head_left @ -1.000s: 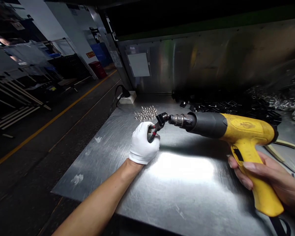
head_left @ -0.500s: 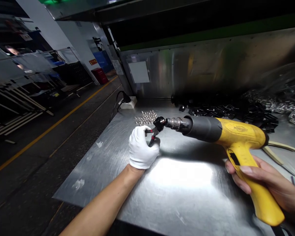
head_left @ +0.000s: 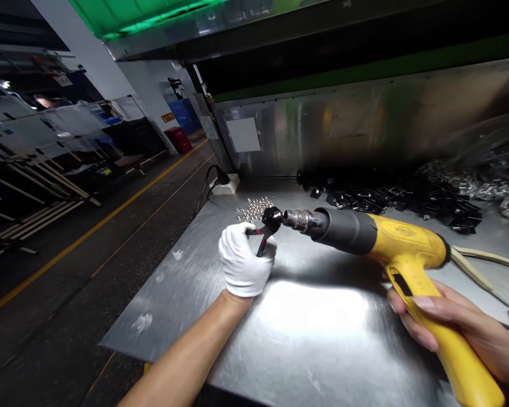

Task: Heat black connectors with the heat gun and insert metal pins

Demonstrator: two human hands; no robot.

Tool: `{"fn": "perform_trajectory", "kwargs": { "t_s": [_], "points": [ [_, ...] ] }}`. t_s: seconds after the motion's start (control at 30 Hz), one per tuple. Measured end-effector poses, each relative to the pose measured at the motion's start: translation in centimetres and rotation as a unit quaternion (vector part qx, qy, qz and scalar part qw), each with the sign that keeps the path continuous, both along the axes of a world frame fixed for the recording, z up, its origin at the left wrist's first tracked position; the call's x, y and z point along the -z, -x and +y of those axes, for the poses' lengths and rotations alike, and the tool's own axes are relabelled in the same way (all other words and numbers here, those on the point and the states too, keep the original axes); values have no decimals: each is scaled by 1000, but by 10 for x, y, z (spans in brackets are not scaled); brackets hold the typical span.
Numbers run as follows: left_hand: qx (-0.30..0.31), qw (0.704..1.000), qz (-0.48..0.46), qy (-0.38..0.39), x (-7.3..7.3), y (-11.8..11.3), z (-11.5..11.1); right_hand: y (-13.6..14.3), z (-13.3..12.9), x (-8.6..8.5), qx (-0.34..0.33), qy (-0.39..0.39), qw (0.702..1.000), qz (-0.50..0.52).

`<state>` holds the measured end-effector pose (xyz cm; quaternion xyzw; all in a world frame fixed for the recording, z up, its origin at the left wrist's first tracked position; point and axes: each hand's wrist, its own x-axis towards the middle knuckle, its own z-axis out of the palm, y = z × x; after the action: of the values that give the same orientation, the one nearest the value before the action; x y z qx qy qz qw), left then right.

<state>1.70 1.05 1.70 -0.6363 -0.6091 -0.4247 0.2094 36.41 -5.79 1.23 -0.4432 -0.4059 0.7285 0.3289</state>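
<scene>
My left hand [head_left: 246, 263], in a white glove, is closed around the handles of small pliers [head_left: 263, 240] with dark, red-marked grips. At the pliers' jaws sits a small black part [head_left: 272, 216]. My right hand [head_left: 453, 316], ungloved, wraps round the handle of a yellow heat gun [head_left: 411, 243]. The gun's metal nozzle [head_left: 299, 220] points left, its tip just beside the black part; whether they touch is unclear. Behind the pliers, small shiny metal pieces [head_left: 252, 210] lie on the metal table [head_left: 186, 294].
Many black parts [head_left: 373, 198] are heaped at the back, with bagged metal pieces [head_left: 492, 181] at the right. Cream-handled pliers [head_left: 475, 265] lie beyond the gun. A power strip [head_left: 224, 183] sits at the back left corner. A person [head_left: 44, 102] is far off at left.
The whole view has shifted, showing more of the green-lit hood above. The black part has tilted slightly, and the gun has turned a little beside it. Both hands keep their holds.
</scene>
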Motion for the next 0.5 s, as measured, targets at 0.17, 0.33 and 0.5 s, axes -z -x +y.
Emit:
{"fn": "perform_trajectory", "kwargs": {
  "t_s": [0.17,0.33,0.5],
  "points": [
    [0,1000,-1,-13,1,1,0,2,-2,0,6,22,1000,8],
    [-4,1000,3,-17,-1,0,0,3,-3,2,21,32,998,44],
    [-9,1000,6,-10,-3,-2,-1,3,-4,3,21,34,998,47]
  ]
}}
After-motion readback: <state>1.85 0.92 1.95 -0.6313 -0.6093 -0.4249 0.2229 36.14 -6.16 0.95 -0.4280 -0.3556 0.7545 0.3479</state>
